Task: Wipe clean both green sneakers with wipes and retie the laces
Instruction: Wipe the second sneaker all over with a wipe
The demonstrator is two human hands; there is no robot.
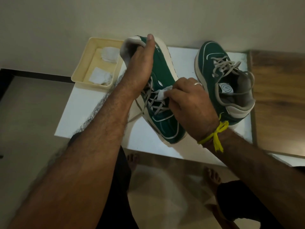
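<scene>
Green suede fills the middle of the white table: the near sneaker lies tipped on its side, long axis running from heel at the far left to toe near the person. Left hand grips the heel collar, thumb along the upper. Right hand pinches a wipe against the laces, directly right of the tongue. Second sneaker stands upright further right, laces loose. Spare wipes sit in the tray.
</scene>
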